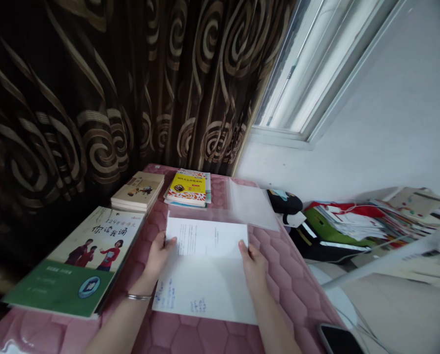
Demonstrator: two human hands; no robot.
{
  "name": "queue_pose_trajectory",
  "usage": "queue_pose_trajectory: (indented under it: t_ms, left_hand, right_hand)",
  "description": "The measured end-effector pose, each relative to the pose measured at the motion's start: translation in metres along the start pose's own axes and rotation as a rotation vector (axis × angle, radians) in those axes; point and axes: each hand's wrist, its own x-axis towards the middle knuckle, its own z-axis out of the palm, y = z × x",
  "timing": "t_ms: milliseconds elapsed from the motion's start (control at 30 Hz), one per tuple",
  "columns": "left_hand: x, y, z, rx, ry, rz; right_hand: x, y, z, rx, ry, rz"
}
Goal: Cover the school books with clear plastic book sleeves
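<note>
Between my two hands is a white sheet of paper (212, 275) with printed lines near its far edge and blue handwriting near its close edge. My left hand (159, 253), with a silver bangle at the wrist, grips the sheet's left edge, thumb on top. On the right edge, my right hand (252, 263) pinches the paper in the same way. The fingers beneath the sheet are hidden. A clear plastic sleeve (254, 204) lies just beyond the paper, to the right; whether it touches the sheet I cannot tell.
A large green-and-white book (90, 265) lies at the left, with tan books (138, 191) behind it and a yellow booklet stack (188, 186) farther back. A phone (339, 339) sits at the lower right. Beyond the pink padded tabletop (289, 280) are bags and papers (345, 223).
</note>
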Motion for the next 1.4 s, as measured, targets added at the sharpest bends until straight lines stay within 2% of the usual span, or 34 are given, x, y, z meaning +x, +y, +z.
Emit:
queue_pose_trajectory:
  t_ms: [200,400,733,967,1100,1267,1400]
  left_hand:
    - [-0.0019,0.003,-0.0003,-0.017,-0.007,-0.017]
    - [-0.0004,0.003,0.0013,0.013,0.02,-0.009]
    - [-0.0033,0.0057,0.0001,-0.013,0.025,-0.028]
    - [0.0019,-0.002,0.0007,0.043,0.047,0.009]
    - [-0.0006,0.002,0.0009,0.061,0.034,-0.001]
    - [-0.0036,0.0077,0.0002,-0.02,-0.004,-0.026]
    - [0.0,0.0035,0.0003,-0.006,0.022,-0.001]
  right_hand:
    - [-0.0003,-0.0061,0.0005,-0.039,0.015,-0.012]
    - [-0.0043,-0.0065,0.002,0.153,-0.025,0.054]
    - [0.0012,-0.0017,0.0002,-0.022,-0.018,-0.041]
    - [-0.0049,-0.0079,0.0014,0.032,-0.008,-0.013]
    - [-0.0031,-0.0064,0.0013,0.014,-0.004,-0.045]
    - [-0.0001,-0.0056,0.001,-0.036,0.013,-0.107]
    - [-0.0025,-0.0067,0.0009,-0.013,-0.007,-0.074]
